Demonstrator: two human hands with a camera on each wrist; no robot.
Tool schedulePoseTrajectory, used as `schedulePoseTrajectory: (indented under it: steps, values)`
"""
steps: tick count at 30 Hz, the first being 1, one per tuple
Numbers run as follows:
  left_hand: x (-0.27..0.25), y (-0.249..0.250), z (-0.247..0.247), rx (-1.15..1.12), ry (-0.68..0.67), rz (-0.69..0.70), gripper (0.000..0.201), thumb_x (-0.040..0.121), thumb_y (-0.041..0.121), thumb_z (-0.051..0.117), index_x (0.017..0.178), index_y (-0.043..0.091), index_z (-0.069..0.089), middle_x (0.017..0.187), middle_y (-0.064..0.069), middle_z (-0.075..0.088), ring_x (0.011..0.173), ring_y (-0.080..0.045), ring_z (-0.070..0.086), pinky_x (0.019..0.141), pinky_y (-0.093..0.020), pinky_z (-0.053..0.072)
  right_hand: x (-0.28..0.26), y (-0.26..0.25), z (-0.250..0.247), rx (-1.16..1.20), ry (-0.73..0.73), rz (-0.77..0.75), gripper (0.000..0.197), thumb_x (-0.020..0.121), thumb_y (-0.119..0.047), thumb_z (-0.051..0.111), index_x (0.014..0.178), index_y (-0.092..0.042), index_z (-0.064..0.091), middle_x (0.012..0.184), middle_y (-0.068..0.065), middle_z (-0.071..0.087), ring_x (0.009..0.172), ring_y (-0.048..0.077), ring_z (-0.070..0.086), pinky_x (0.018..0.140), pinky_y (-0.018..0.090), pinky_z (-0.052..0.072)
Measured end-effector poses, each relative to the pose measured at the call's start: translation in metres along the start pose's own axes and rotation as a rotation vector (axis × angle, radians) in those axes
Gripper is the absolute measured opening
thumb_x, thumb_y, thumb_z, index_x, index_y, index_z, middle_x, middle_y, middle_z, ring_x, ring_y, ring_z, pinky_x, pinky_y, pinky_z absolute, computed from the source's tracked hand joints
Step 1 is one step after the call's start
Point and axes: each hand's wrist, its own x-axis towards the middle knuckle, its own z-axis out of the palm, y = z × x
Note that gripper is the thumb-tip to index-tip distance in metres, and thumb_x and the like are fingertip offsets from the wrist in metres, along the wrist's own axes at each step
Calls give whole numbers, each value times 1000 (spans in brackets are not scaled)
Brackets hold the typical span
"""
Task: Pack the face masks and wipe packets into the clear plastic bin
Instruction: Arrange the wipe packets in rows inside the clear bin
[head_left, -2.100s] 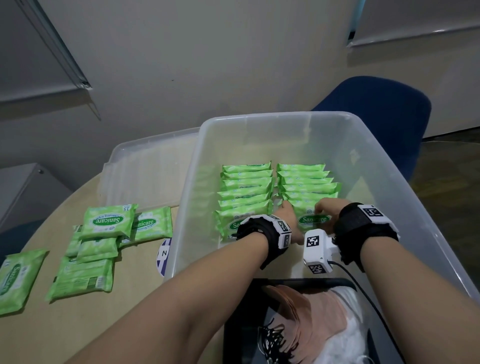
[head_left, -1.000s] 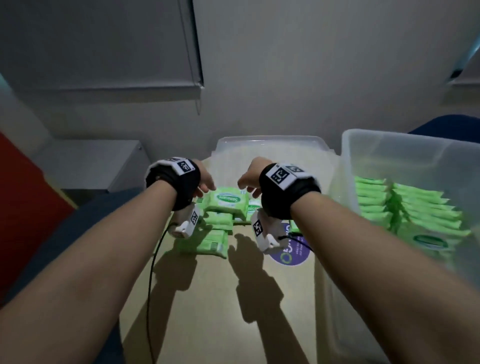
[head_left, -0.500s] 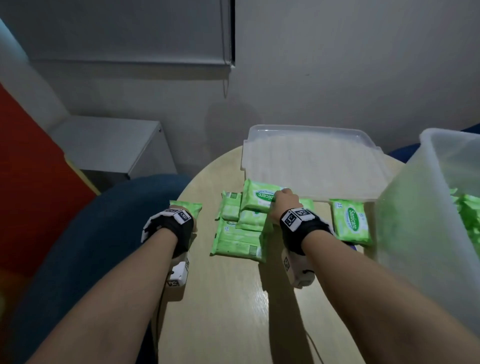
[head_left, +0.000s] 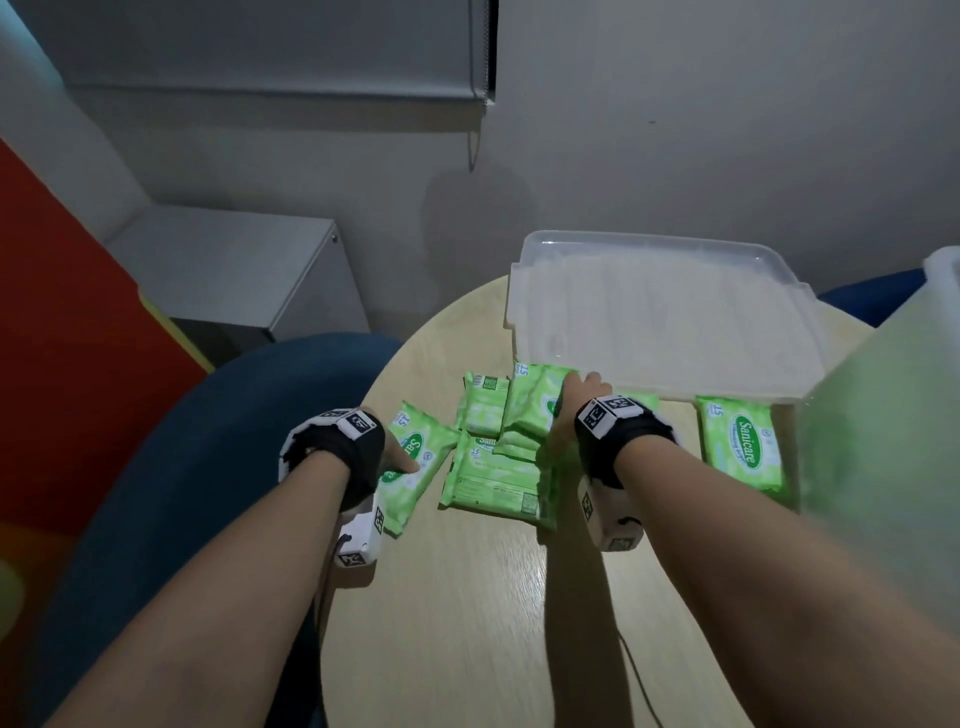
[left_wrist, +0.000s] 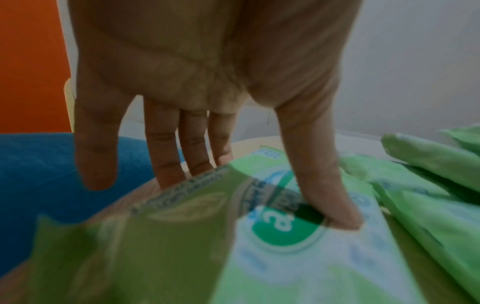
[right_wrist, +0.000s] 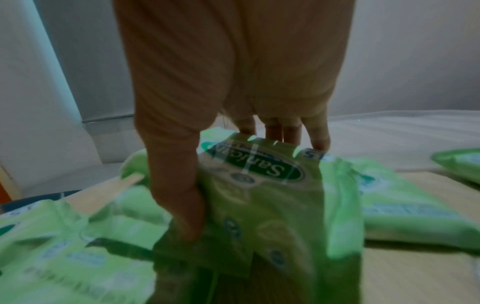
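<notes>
Left hand: the left hand (head_left: 387, 457) is at the counter's left edge, gripping a wipe packet (head_left: 410, 470). In the left wrist view the thumb (left_wrist: 324, 185) presses on the packet's printed top while three fingers (left_wrist: 166, 156) go down behind its far edge; the little finger stands free in the air.

Right hand: the right hand (head_left: 574, 405) grips the top packet (head_left: 535, 405) of a loose pile near the middle of the counter. In the right wrist view the thumb (right_wrist: 179, 185) lies along the packet's left side and the fingers (right_wrist: 319, 133) hook over its far edge, so the hand is closed around it.

Pile: under and beside the top packet lie more green packets (head_left: 498, 478), overlapping, some face down.

Single packet: one more packet (head_left: 743, 447) lies face up toward the counter's right edge, just beside the bin's wall.

Bin: the clear plastic bin (head_left: 893, 441) stands at the right edge of the counter; only its near wall shows, blurred and tinted green.

Lid: a clear lid (head_left: 660, 317) lies flat at the counter's far edge, touching the pile.

Counter: the pale wooden counter (head_left: 467, 623) is round.

Chair: a blue chair (head_left: 208, 441) sits beside the counter's left edge.
</notes>
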Motion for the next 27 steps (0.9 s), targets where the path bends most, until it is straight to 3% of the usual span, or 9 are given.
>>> schedulePoseTrajectory:
  steps: [5, 9, 12, 14, 18, 20, 22, 24, 27]
  values:
    - [-7, 1, 19, -229, -77, 25, 92, 52, 43, 88, 128, 7, 50, 121, -14, 59, 102, -31, 60, 86, -41, 52, -14, 16, 5, 169, -73, 49, 91, 63, -42, 77, 133, -11, 30, 131, 11, 37, 121, 32, 43, 92, 43, 44]
    - [-19, 8, 18, -414, -54, 70, 119, 32, 38, 91, 137, 9, 43, 131, -13, 54, 113, -34, 56, 94, -39, 48, -23, 22, -22, 368, -81, 69, 104, 54, -47, 82, 135, -9, 30, 127, 10, 46, 113, 32, 51, 85, 40, 49]
    - [-38, 23, -2, -513, 89, 145, 96, 58, 20, 87, 139, 6, 37, 136, -15, 48, 118, -33, 51, 91, -33, 44, -31, 26, -62, 471, -18, 20, 98, 57, -50, 81, 132, -6, 35, 124, 10, 52, 106, 29, 55, 77, 33, 48]
    - [-56, 39, -23, -654, 168, 251, 71, 63, 14, 84, 125, 7, 49, 118, -11, 60, 99, -29, 59, 81, -32, 47, -42, 31, -92, 564, 57, -3, 93, 55, -54, 81, 125, -6, 44, 117, 10, 58, 98, 27, 60, 71, 30, 48]
    - [-101, 84, -62, -1082, 220, 525, 52, 66, -1, 78, 108, 9, 50, 97, -11, 66, 86, -25, 64, 76, -37, 54, -74, 54, -150, 793, 115, -93, 56, 54, -54, 82, 85, -13, 60, 72, 3, 61, 55, 16, 53, 49, 21, 40]
    - [-131, 114, -79, -1181, 192, 662, 42, 72, -4, 73, 102, 11, 49, 94, -11, 65, 85, -26, 65, 75, -37, 55, -92, 76, -174, 876, 97, -130, 67, 48, -61, 81, 90, -11, 68, 55, -2, 50, 43, 13, 42, 43, 20, 34]
    - [-163, 147, -89, -1245, 129, 765, 29, 75, 0, 71, 98, 10, 56, 94, -13, 67, 76, -23, 68, 72, -36, 58, -109, 103, -193, 950, 98, -183, 79, 36, -70, 78, 95, -17, 74, 61, -3, 51, 47, 12, 41, 47, 23, 34]
    - [-197, 183, -90, -1260, 87, 855, 22, 72, 6, 73, 91, 5, 63, 81, -10, 71, 62, -16, 69, 63, -28, 58, -128, 138, -206, 1093, 80, -204, 59, 36, -68, 77, 80, -29, 77, 85, -4, 62, 66, 12, 52, 66, 25, 43]
    - [-250, 235, -80, -1207, 25, 940, 10, 69, 11, 74, 74, 11, 65, 57, 4, 68, 50, -9, 64, 50, -15, 50, -147, 202, -218, 1314, 120, -156, 37, 63, -52, 78, 86, -23, 74, 75, -16, 68, 69, -2, 62, 78, 16, 44]
